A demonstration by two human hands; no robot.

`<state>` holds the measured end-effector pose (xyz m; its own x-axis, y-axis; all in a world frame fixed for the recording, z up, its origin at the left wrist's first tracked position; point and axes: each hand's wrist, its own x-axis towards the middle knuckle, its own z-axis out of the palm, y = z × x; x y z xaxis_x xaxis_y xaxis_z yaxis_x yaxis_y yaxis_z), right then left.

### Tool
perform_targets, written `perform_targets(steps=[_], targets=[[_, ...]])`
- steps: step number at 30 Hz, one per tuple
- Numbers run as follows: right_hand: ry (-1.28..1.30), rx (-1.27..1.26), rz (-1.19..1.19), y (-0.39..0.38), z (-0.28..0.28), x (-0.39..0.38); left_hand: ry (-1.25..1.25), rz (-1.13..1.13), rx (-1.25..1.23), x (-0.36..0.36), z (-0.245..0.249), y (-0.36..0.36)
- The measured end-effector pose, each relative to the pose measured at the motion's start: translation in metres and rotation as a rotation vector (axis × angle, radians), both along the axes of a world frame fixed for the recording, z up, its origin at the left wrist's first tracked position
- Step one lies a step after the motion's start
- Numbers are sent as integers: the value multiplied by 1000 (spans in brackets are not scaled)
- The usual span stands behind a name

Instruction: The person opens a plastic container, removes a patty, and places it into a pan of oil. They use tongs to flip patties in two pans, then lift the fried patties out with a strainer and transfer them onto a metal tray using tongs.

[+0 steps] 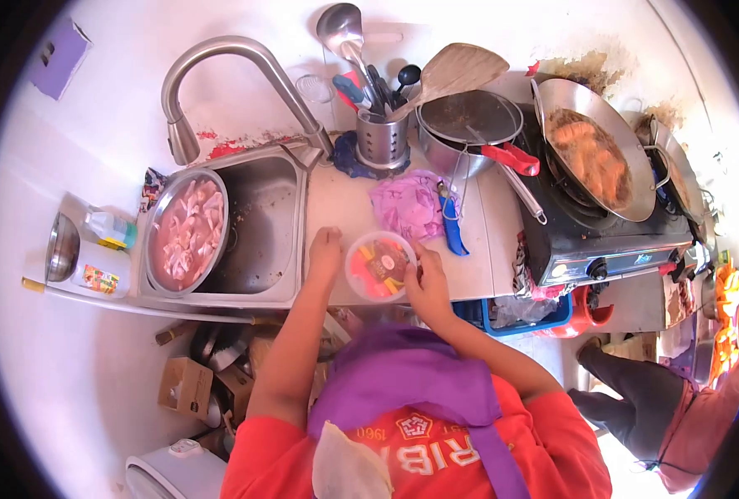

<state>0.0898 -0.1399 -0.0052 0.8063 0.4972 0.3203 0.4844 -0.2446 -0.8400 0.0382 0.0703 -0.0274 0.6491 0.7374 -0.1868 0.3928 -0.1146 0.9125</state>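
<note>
A round clear plastic tub (380,264) with red, yellow and orange colours and a dark printed label stands at the counter's front edge. My right hand (428,279) grips its right side, thumb and fingers at the rim. Just left of the tub, apart from it, my left hand (325,247) is closed with curled fingers. Whatever it may hold is hidden. Behind the tub lies a crumpled pink plastic bag (407,204), and a blue-handled tool (451,220) rests along its right side.
Left is a sink (274,224) with a bowl of raw chicken (191,233) on it. A utensil holder (383,140) and a pot (469,125) stand behind. On the stove (606,254), a wok (590,158) holds frying food. Another person (669,407) is at lower right.
</note>
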Motion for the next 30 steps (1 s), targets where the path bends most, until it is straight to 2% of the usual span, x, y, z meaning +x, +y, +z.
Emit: perform_targets(steps=[1, 2, 4, 5, 8, 11, 13, 16, 18, 20, 22, 25, 26, 29, 30], targets=[[-25, -38, 20, -5, -1, 3, 17, 28, -172, -5, 2, 3], [-45, -81, 41, -7, -2, 2, -24, 31, -175, -9, 1, 3], [-338, -56, 45, -3, 25, 10, -104, 39, -187, -16, 15, -7], [-489, -44, 48, 1, 37, 18, -211, 49, -310, -15, 21, -12], [-534, -26, 284, 30, 49, 31, -472, 65, -617, -13, 26, -20], [-362, -227, 450, 51, 37, 27, -597, 74, -780, -12, 4, -10], [-293, -352, 374, 55, 36, 29, -663, 125, -875, -19, -2, -3], [-307, -430, 249, 53, 29, 34, -526, 110, -945, -55, 17, -2], [-330, -476, 184, 52, 29, 38, -200, -171, -267, -74, -7, 1], [-319, -564, 145, 49, 35, 37, 11, -396, 133, -96, -13, -10], [-296, -444, 78, 45, 41, 36, 86, -574, 258, -116, 4, -36], [-329, -279, 15, 47, 31, 38, 55, -548, 35, -123, 5, -72], [-350, -230, -1, 47, 27, 39, 32, -565, 44, -120, 9, -77], [-454, -149, 98, 25, 45, 19, -22, -634, 44, -114, 29, -88], [-487, -160, 291, 16, 58, 11, -27, -670, 35, -112, 37, -88]])
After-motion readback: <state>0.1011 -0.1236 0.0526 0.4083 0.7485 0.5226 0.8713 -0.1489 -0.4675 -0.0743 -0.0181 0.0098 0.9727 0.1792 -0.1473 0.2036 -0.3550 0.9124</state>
